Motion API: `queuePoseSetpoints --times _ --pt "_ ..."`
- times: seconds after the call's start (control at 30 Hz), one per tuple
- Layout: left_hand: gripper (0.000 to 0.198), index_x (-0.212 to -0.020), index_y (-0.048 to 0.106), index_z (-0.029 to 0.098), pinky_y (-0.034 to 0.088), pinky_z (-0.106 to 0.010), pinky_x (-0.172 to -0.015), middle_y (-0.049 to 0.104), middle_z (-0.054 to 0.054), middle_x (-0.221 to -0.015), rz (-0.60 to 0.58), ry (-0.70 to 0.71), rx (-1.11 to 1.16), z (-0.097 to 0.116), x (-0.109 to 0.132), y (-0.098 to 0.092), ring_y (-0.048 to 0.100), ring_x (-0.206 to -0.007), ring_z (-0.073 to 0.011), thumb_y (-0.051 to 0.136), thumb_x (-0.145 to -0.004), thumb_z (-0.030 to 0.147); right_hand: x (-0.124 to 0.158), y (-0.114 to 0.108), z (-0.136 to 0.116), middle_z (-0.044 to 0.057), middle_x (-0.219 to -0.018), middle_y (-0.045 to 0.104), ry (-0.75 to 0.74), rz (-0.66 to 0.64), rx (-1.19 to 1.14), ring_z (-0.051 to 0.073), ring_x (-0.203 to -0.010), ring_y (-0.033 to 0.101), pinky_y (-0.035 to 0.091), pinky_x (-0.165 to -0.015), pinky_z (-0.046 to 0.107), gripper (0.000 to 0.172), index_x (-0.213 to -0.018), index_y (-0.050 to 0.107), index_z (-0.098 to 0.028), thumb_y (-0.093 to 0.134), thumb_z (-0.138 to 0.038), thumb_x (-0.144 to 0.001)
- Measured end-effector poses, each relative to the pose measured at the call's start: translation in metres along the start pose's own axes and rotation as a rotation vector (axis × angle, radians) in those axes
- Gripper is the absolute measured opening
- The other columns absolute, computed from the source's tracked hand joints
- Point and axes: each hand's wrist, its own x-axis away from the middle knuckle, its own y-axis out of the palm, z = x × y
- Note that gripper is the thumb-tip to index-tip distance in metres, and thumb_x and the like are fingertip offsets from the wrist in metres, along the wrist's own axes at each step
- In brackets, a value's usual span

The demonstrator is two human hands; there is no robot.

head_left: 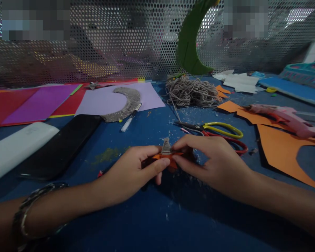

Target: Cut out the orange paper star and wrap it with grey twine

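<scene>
Between my hands is a small orange paper star, with grey yarn covering its upper point. My left hand pinches its left side, thumb in front and fingers behind. My right hand has its thumb and index finger closed on the right side, close to the yarn-covered point. Just beyond the right hand lie scissors with one yellow and one red handle. A tangled heap of grey yarn sits behind them, and a strand trails from it toward the scissors.
A crescent wrapped in grey yarn and a pen lie on lilac paper. To the left are a black phone and a white device. A pink glue gun rests on orange sheets. A green crescent stands against perforated metal.
</scene>
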Motion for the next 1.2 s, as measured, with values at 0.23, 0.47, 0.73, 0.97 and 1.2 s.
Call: queuePoseSetpoints --times 0.23,0.47,0.73,0.97,1.2 --pt "0.019 -0.072 0.054 0.016 0.029 -0.013 -0.041 0.050 0.006 -0.056 -0.003 -0.022 0.144 0.0002 0.0006 0.0012 0.040 -0.043 -0.0034 0.042 -0.084 0.026 0.0014 -0.0026 -0.0008 0.001 -0.063 0.057 -0.214 0.102 0.221 0.007 -0.056 0.050 0.038 -0.054 0.017 0.008 -0.073 0.056 -0.014 0.050 -0.011 -0.079" --pt "0.019 -0.072 0.052 0.016 0.025 -0.012 -0.039 0.045 0.007 -0.054 0.000 -0.061 0.330 -0.0025 -0.0012 0.0010 0.032 -0.042 -0.0024 0.046 -0.083 0.029 -0.0011 -0.0042 -0.0040 0.000 -0.058 0.051 -0.209 0.166 0.245 0.009 -0.056 0.046 0.035 -0.053 0.020 0.014 -0.065 0.052 -0.016 0.049 -0.010 -0.077" --pt "0.019 -0.067 0.051 0.016 0.023 -0.014 -0.036 0.045 0.007 -0.050 0.008 -0.088 0.411 0.0034 -0.0014 0.0017 0.031 -0.039 -0.0032 0.047 -0.080 0.030 -0.0015 -0.0088 -0.0036 -0.004 -0.057 0.047 -0.028 0.027 -0.084 0.005 -0.050 0.041 0.032 -0.046 0.017 0.015 -0.064 0.051 -0.016 0.048 -0.012 -0.078" --pt "0.025 -0.064 0.052 0.016 0.027 -0.014 -0.038 0.050 0.005 -0.054 0.017 -0.048 0.443 -0.0018 -0.0003 0.0008 0.037 -0.041 -0.0035 0.047 -0.081 0.033 -0.0028 -0.0090 -0.0046 -0.005 -0.056 0.042 0.074 -0.047 -0.326 0.003 -0.048 0.035 0.028 -0.042 0.016 0.017 -0.061 0.048 -0.015 0.048 -0.012 -0.078" --pt "0.025 -0.066 0.055 0.016 0.030 -0.013 -0.038 0.055 0.004 -0.056 -0.024 -0.032 0.508 -0.0019 0.0020 0.0006 0.040 -0.040 -0.0032 0.050 -0.081 0.035 -0.0029 -0.0076 -0.0017 -0.002 -0.064 0.048 0.053 -0.145 -0.421 0.005 -0.057 0.043 0.036 -0.052 0.015 0.017 -0.063 0.049 -0.014 0.046 -0.011 -0.079"
